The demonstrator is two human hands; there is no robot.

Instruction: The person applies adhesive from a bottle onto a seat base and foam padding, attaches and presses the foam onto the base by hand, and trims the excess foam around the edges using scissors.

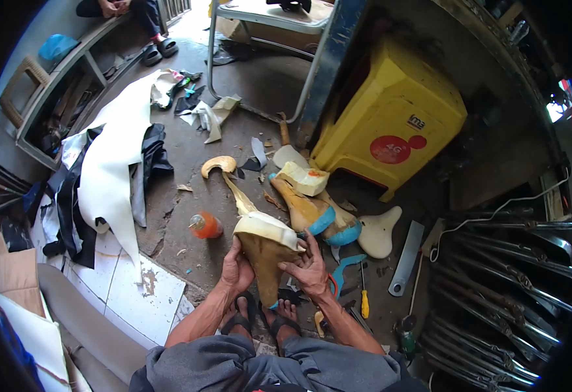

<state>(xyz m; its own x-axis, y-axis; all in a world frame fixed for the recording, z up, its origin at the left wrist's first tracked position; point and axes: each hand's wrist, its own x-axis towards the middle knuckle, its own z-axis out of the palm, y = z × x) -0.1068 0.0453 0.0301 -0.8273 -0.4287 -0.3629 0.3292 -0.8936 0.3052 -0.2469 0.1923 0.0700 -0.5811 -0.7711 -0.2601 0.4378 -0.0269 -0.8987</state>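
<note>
A brown, saddle-shaped foam piece (261, 258) with a thick cream pad (266, 228) along its wide far end is held between my two hands, its narrow end pointing toward my feet. My left hand (237, 266) grips its left edge, fingers wrapped round the side. On the right edge my right hand (310, 266) holds it, thumb on the brown face and fingers at the pad's corner. Just beyond lie similar brown and blue saddle pieces (299, 206) with a cream foam block (303, 178) on top.
An orange bottle (205, 225) stands left of my hands. Right are a cream saddle shape (379, 232), a metal strip (406, 258) and a yellow-handled screwdriver (365, 302). Farther are a yellow stool (390, 117), white sheet material (113, 157), a metal-framed chair (269, 19) and a seated person (126, 10).
</note>
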